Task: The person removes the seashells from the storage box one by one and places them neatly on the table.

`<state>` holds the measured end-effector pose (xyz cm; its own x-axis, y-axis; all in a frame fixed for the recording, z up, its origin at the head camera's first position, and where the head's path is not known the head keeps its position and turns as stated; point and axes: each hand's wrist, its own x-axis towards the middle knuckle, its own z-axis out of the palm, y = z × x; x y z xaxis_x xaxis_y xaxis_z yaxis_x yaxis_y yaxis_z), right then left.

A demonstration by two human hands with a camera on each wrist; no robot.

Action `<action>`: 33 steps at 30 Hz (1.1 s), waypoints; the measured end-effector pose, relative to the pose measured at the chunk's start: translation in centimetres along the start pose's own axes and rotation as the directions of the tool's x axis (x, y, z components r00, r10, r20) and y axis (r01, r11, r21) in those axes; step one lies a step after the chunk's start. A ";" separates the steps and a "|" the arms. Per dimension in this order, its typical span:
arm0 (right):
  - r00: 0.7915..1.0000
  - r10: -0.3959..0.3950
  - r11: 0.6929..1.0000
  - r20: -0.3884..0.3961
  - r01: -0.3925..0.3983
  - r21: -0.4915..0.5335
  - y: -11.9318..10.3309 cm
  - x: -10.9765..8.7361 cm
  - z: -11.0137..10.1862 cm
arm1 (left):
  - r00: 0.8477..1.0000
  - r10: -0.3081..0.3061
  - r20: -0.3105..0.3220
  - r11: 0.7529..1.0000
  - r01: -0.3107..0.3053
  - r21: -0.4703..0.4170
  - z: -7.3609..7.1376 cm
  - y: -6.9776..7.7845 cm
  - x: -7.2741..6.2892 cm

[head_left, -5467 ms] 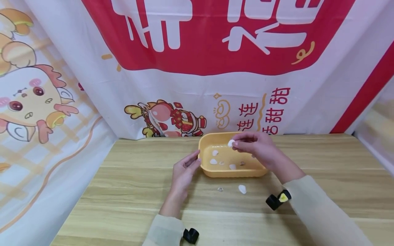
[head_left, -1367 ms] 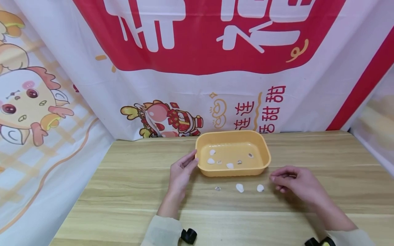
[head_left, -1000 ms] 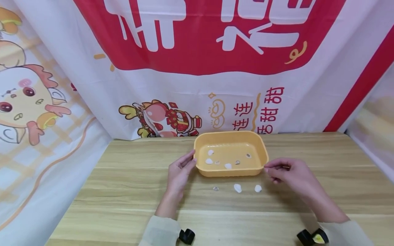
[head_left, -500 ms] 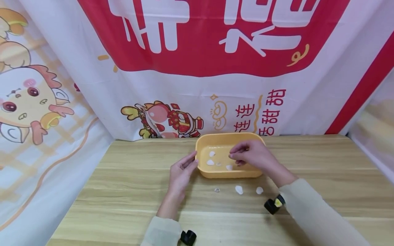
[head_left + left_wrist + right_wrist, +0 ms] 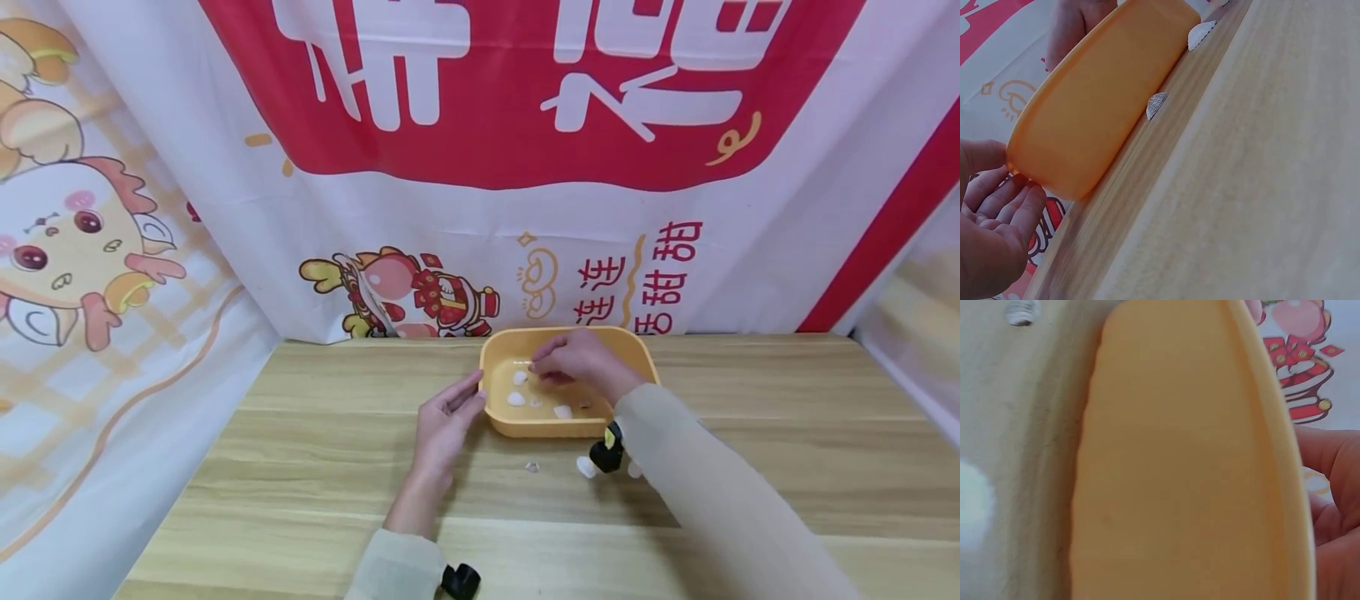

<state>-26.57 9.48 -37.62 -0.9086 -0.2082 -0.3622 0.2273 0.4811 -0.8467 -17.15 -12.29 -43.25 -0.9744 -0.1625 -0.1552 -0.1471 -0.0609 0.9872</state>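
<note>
1. The right hand (image 5: 577, 357) has been moved leftward inside the yellow tray (image 5: 555, 428); just beside its fingertips a white shell (image 5: 519, 377) is seen. Whether anything is pinched cannot be told.
2. By the left hand's (image 5: 442, 425) fingers, the tray's end is gripped.
3. Probably, a shell is being chosen.

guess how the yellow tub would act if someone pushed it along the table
The yellow tub is probably fairly stiff: its wall shows no bend where the left hand touches it. Being wide and low, it would likely slide rather than tip. The shells lying apart inside might shift if pushed suddenly.
</note>
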 end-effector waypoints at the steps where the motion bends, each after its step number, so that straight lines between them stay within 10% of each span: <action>1: 1.000 0.012 1.000 0.003 -0.012 0.007 -0.1 0.3 0.1 | 1.000 0.001 0.001 1.000 -0.001 -0.001 0.0 0.0 0.0; 33: 0.975 0.178 0.984 -0.132 -0.175 0.035 0.2 3.1 3.3 | 1.000 0.026 -0.002 0.999 -0.026 -0.028 0.1 0.0 -0.1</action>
<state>-28.21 6.08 -40.18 -0.8917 -0.0045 -0.4526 0.3952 0.4798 -0.7834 -17.06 -12.14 -43.23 -0.9776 -0.1657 -0.1297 -0.1170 -0.0843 0.9895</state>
